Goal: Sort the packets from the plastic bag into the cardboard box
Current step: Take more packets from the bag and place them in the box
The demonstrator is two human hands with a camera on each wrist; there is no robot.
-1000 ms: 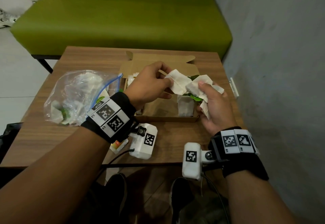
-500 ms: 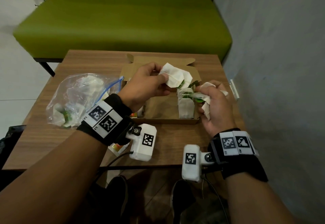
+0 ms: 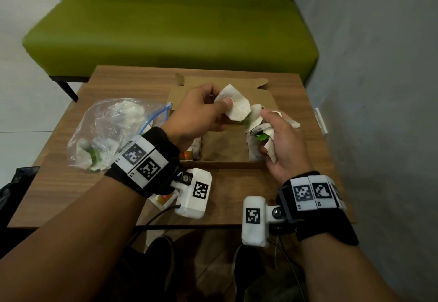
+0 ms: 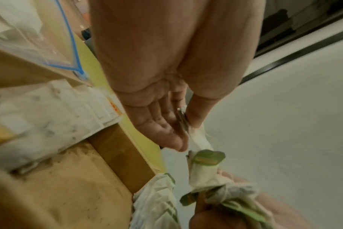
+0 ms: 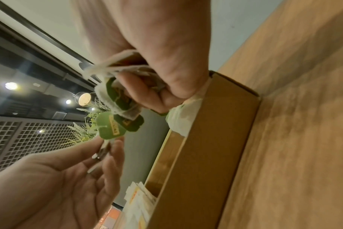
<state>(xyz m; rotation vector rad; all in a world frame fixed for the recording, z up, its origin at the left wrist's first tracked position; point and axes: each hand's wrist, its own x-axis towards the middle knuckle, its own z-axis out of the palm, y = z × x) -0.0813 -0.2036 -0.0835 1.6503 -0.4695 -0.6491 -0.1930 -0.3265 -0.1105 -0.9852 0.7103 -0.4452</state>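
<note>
Above the open cardboard box (image 3: 227, 145), my left hand (image 3: 201, 114) pinches a white tea bag packet (image 3: 234, 106) between thumb and fingers. My right hand (image 3: 282, 143) grips a crumpled bunch of white packets with green tags (image 3: 260, 131) over the box's right side; in the right wrist view the green tags (image 5: 117, 124) dangle below the fist. White packets (image 3: 253, 152) stand inside the box at right, and orange-marked packets (image 3: 189, 154) at left. The clear plastic bag (image 3: 111, 133) with more packets lies on the table to the left.
The small wooden table (image 3: 296, 102) stands before a green bench (image 3: 170, 26), with a grey wall (image 3: 379, 88) close on the right. An orange-and-white packet (image 3: 163, 199) lies near the table's front edge under my left wrist. A black bag (image 3: 14, 188) sits at far left.
My left hand has drawn one white packet up and away from the bunch, which my right hand has lowered toward the box's right side. The view has tilted a little.
</note>
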